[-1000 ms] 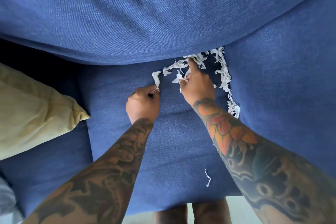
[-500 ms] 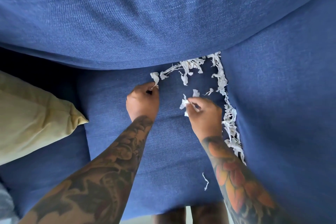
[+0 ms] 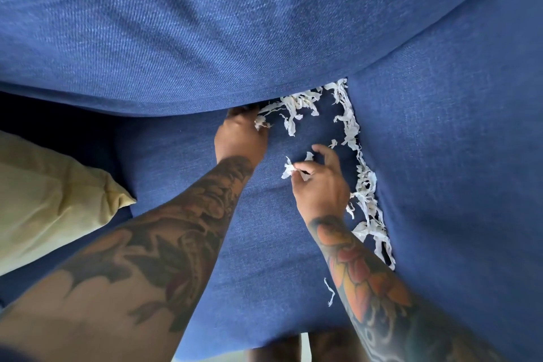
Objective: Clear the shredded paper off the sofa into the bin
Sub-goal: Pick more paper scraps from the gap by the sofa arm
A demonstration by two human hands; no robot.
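Observation:
White shredded paper (image 3: 357, 156) lies along the crease at the back of the blue sofa seat (image 3: 258, 244) and down the gap beside the right cushion. My left hand (image 3: 239, 138) is at the back crease, fingers closed on a small wad of shreds at its tip. My right hand (image 3: 320, 182) hovers mid-seat, thumb and forefinger pinching a crumpled paper scrap (image 3: 288, 170), its other fingers spread. One lone strip (image 3: 330, 292) lies near the seat's front edge. No bin is in view.
The blue back cushion (image 3: 235, 23) overhangs the seat. A yellow-green pillow (image 3: 50, 200) rests at the left. The right seat cushion (image 3: 455, 185) borders the paper-filled gap. My legs show below the seat's front edge.
My left hand has moved forward to the back crease, onto the shreds there. My right hand has opened its outer fingers while still pinching its scrap.

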